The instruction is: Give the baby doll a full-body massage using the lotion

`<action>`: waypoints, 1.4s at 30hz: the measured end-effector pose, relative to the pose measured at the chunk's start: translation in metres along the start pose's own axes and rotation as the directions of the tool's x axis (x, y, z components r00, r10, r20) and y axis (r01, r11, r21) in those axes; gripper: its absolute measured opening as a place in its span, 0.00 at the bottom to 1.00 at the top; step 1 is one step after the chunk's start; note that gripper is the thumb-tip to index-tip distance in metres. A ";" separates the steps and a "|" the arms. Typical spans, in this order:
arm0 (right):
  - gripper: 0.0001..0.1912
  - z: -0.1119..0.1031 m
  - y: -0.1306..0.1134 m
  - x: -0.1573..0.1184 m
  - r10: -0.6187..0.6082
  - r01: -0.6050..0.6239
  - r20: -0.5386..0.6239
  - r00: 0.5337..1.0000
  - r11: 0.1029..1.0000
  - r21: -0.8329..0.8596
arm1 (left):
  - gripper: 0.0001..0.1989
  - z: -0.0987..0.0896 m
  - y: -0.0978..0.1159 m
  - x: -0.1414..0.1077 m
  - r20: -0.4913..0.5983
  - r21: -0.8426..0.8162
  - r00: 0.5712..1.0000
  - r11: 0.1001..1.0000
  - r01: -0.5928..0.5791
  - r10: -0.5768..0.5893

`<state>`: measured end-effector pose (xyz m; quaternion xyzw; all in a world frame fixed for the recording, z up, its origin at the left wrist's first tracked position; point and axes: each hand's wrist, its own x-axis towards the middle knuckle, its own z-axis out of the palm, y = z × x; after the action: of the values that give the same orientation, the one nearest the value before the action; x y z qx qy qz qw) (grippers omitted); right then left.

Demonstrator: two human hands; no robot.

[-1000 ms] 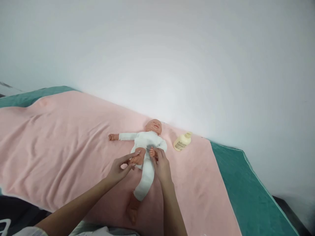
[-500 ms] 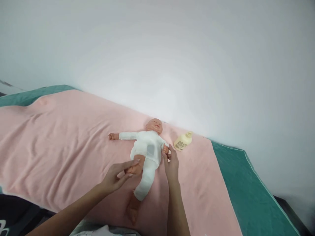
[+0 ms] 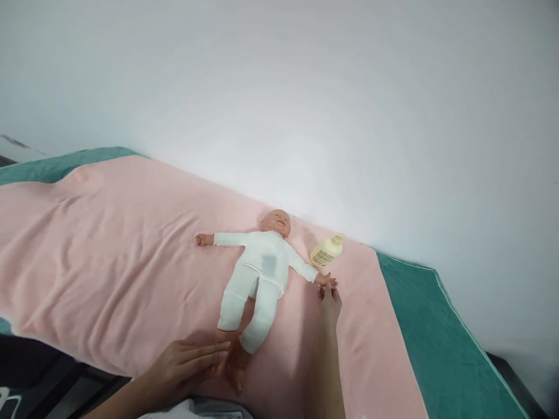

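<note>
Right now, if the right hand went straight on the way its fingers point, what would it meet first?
The doll's hand, right at the fingertips of the right hand. Beyond that, the pale yellow bottle looks next in line, though depth is hard to judge.

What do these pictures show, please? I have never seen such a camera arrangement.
There is no machine: a person works with bare hands. One camera, worn on the person's head, looks forward and down. A doll in white lies on its back on a pink blanket, which is over a green cloth. Beside it is a cream bottle. The right hand seems to pinch the doll's hand. The left hand is at the doll's lower leg; whether it grips is unclear.
</note>
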<state>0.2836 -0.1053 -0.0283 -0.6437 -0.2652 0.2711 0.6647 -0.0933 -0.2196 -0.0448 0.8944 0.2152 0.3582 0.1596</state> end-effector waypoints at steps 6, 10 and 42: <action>0.22 -0.005 0.015 0.001 0.115 -0.110 -0.029 0.993 0.984 0.141 | 0.30 0.006 0.002 -0.010 0.039 -0.098 0.997 0.993 0.068 -0.064; 0.21 -0.002 0.013 0.002 0.149 -0.139 -0.045 0.988 0.975 0.174 | 0.31 0.004 0.002 -0.009 0.046 -0.095 0.999 0.995 0.014 -0.010; 0.15 0.077 -0.029 -0.099 -0.487 0.720 0.603 0.632 0.656 -0.226 | 0.17 -0.019 -0.049 0.112 -0.288 -0.497 0.800 0.796 0.345 -0.527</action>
<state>0.1592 -0.1206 0.0027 -0.5546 -0.6852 0.1102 0.4591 -0.0474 -0.1186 0.0112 0.6658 0.3664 0.5282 0.3788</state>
